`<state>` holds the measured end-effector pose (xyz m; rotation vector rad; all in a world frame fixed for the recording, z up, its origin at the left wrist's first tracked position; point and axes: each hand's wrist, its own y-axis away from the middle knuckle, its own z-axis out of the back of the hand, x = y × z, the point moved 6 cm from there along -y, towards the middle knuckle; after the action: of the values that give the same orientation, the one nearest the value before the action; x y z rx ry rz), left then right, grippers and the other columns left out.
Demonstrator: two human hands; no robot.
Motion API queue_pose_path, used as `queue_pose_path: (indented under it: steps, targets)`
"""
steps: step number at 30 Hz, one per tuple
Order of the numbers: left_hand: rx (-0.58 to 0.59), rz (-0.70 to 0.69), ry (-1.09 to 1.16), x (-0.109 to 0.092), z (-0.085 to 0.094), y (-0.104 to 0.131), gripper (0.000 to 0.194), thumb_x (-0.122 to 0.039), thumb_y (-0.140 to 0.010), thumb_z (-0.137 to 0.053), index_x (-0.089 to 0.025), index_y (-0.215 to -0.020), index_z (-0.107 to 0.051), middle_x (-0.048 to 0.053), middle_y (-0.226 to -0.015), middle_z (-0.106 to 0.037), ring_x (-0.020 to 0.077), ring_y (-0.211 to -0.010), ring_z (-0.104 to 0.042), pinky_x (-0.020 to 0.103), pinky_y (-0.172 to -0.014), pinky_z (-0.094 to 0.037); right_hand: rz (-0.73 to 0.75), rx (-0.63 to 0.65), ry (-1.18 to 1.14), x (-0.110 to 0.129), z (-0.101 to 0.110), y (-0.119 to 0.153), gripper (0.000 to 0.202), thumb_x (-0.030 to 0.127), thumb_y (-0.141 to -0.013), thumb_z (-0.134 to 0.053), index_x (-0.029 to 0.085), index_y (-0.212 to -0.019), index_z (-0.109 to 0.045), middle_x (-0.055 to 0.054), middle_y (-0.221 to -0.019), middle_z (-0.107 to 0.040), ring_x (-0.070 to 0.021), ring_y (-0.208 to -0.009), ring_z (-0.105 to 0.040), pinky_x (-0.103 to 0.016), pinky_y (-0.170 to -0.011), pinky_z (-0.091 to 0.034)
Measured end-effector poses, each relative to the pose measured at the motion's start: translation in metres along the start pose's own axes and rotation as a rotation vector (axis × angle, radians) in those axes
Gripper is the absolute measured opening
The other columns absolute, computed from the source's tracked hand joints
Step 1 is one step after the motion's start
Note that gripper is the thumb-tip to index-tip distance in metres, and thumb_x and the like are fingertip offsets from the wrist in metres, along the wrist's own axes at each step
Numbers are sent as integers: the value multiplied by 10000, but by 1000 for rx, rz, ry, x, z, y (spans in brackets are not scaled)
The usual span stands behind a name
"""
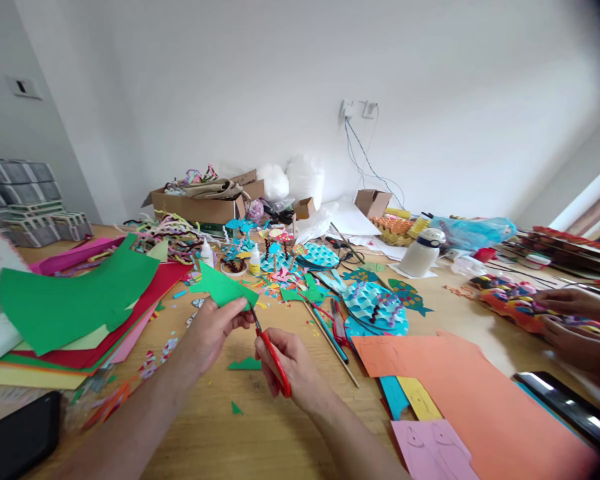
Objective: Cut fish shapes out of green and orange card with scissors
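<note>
My left hand (219, 331) pinches a green sheet of paper (225, 285) by its lower edge, above the wooden table. My right hand (287, 363) grips red-handled scissors (276, 360), their blades pointing up and left at the paper's right end. The blades meet the green paper near my left fingertips; how far they are apart I cannot make out. Under my hands lie a green offcut (246, 364) and a smaller green scrap (237, 408).
Coloured sheets (80, 293) are stacked at left, near a black phone (20, 433). Orange paper (460, 393) lies at right. Glue bottles (255, 260), scraps and blue paper crafts (375, 307) stand ahead, with a white flask (422, 253). Another person's hands (580, 320) work at far right.
</note>
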<state>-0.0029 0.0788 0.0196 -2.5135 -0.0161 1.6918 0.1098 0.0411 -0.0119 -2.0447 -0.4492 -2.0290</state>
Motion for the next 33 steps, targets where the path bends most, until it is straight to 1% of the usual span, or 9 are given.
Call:
queue_pose_path:
  steps: [5, 12, 20, 24, 33]
  targets:
    - [-8, 4, 6, 1, 2, -1, 103, -235, -606, -712, -149, -627, -660, -3, -580, -679, 127, -519, -600, 239, -507, -488, -5, -7, 3, -2, 0, 0, 380, 539, -741, -516, 193, -611, -430, 98, -349, -382, -48, -273, -329, -160, -289, -229]
    - [-34, -27, -12, 0, 5, -2, 107, -237, -609, -711, -147, -625, -654, -1, -580, -672, 128, -519, -597, 238, -497, -484, 14, 6, -10, -6, 1, -4, 386, 546, -748, -517, 188, -623, -441, 94, -350, -391, -55, -275, -335, -162, -287, -232]
    - [-19, -3, -28, 0, 2, 1, 98, -228, -616, -695, -141, -598, -655, 4, -551, -659, 131, -520, -588, 244, -513, -478, 24, 16, 15, -4, 0, -2, 394, 553, -770, -493, 182, -647, -445, 94, -365, -402, -49, -288, -341, -167, -314, -222]
    - [-35, 1, -21, 1, 2, 2, 97, -226, -605, -701, -141, -596, -654, 3, -555, -663, 131, -513, -588, 246, -506, -475, 4, 9, 23, -5, 0, -2, 405, 569, -763, -492, 186, -642, -442, 97, -370, -392, -46, -288, -340, -168, -308, -216]
    - [-37, 2, -25, 2, 4, 0, 96, -226, -608, -696, -145, -588, -649, -5, -544, -658, 124, -508, -583, 235, -504, -477, 12, -7, 6, -7, 2, -3, 412, 572, -759, -519, 190, -635, -430, 104, -382, -363, -47, -290, -336, -166, -314, -266]
